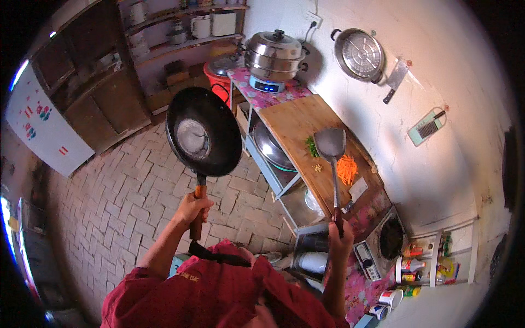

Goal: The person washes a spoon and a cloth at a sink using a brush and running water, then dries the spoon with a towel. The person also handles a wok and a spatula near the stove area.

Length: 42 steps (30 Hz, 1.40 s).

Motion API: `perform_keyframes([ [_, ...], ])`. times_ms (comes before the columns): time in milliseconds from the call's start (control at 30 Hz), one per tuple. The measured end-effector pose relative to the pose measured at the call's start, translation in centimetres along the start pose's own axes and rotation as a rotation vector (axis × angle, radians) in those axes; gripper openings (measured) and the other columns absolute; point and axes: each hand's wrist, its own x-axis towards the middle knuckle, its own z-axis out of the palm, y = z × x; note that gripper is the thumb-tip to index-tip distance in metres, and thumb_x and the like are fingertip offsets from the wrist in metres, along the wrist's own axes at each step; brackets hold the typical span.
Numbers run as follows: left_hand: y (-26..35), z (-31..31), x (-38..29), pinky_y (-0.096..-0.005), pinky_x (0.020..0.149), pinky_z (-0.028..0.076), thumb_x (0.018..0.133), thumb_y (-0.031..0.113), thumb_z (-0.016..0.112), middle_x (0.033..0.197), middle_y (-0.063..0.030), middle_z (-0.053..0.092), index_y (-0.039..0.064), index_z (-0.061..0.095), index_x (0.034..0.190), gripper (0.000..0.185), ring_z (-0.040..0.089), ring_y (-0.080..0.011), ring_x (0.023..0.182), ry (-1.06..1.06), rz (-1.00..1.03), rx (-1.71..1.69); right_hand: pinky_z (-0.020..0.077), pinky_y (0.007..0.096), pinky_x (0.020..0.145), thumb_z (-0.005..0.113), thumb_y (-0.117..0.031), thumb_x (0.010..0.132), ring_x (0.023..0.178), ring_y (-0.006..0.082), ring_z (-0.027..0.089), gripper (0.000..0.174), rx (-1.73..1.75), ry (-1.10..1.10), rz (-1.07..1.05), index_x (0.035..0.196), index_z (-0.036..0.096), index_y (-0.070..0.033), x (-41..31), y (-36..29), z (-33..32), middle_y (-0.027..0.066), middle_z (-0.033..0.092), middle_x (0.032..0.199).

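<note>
My left hand grips the wooden handle of a black wok, held up over the brick floor with a pale round patch at its middle. In my right hand is the dark handle of a metal wok spatula, its blade raised in front of the wooden cutting board. Shredded carrot, chopped greens and a small pile of pale minced pieces lie on the board around the blade. A cleaver rests near the board's close end.
A steamer pot stands on an induction cooker beyond the board. At the lower right are a gas stove and a rack of seasoning bottles. A cleaver, a steamer tray and a grater hang on the wall.
</note>
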Motion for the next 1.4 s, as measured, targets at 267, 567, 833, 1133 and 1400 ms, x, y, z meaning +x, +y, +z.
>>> perform_keyframes([
  [267, 1.8, -0.1, 1.3, -0.0301, 0.043, 0.045, 0.082, 0.011, 0.068, 0.06, -0.0011, 0.051, 0.007, 0.05, 0.082, 0.018, 0.051, -0.0133, 0.045, 0.009, 0.089, -0.317, 0.0455, 0.0291, 0.066, 0.061, -0.016, 0.091, 0.074, 0.0128, 0.055, 0.019, 0.006, -0.019, 0.077, 0.101, 0.061, 0.0, 1.4, 0.0, 2.0, 0.0055, 0.062, 0.082],
  [567, -0.8, -4.9, 1.4, -0.0356, 0.047, 0.051, 0.079, 0.013, 0.066, 0.067, -0.01, 0.06, 0.0, 0.054, 0.089, 0.02, 0.061, -0.0204, 0.054, 0.322, 0.103, 0.466, 0.0473, 0.0334, 0.07, 0.062, -0.018, 0.091, 0.075, 0.019, 0.058, 0.023, -0.119, -0.028, 0.067, 0.104, 0.06, 0.001, 1.4, -0.1, 2.4, 0.0108, 0.063, 0.083],
  [833, -2.4, -9.4, -0.6, -0.0513, 0.072, 0.052, 0.078, 0.019, 0.061, 0.088, -0.0251, 0.067, 0.01, 0.057, 0.107, 0.031, 0.064, -0.0451, 0.084, 0.614, 0.166, 1.162, 0.0451, 0.0319, 0.066, 0.063, -0.019, 0.091, 0.072, 0.0164, 0.053, 0.022, -0.046, -0.08, 0.055, 0.1, 0.059, 0.001, 1.6, 1.7, 3.9, 0.0106, 0.058, 0.078],
  [1133, -2.8, -13.1, -0.6, -0.0501, 0.058, 0.052, 0.08, 0.021, 0.062, 0.076, -0.022, 0.067, 0.011, 0.053, 0.111, 0.034, 0.066, -0.0422, 0.068, 0.79, 0.299, 1.409, 0.0416, 0.0266, 0.063, 0.063, -0.017, 0.091, 0.071, 0.0094, 0.049, 0.019, -0.027, -0.13, 0.15, 0.101, 0.06, -0.001, -0.2, 0.9, 5.3, 0.0002, 0.056, 0.077],
  [1400, 1.7, -15.4, -1.3, -0.0506, 0.055, 0.051, 0.087, 0.026, 0.061, 0.077, -0.0168, 0.068, 0.014, 0.053, 0.103, 0.021, 0.066, -0.0404, 0.069, 1.039, 0.384, 1.452, 0.0421, 0.0251, 0.067, 0.064, -0.019, 0.09, 0.074, 0.0096, 0.05, 0.024, 0.068, -0.162, 0.203, 0.104, 0.061, 0.0, -3.4, 3.5, 6.5, -0.0002, 0.057, 0.08],
])
